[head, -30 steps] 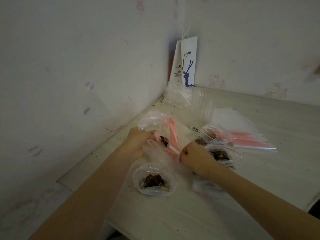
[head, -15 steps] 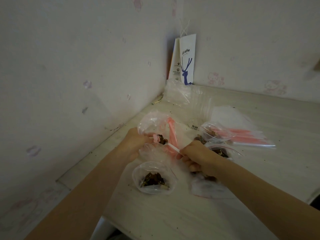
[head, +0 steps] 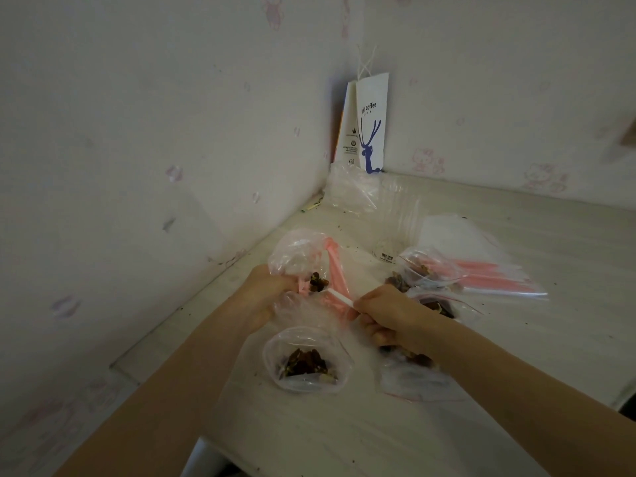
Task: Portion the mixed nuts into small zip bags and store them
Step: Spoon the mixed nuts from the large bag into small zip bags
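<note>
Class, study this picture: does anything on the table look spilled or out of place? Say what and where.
Dark crumbs lie scattered across the table, which is likely spillage. The nearest small bag of nuts sits with its mouth open.

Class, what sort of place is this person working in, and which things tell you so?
Probably a room in a home: a pale table stands in a corner, the walls carry cartoon-cat wallpaper, a paper coffee bag leans in that corner, and small zip bags of nuts lie on it.
</note>
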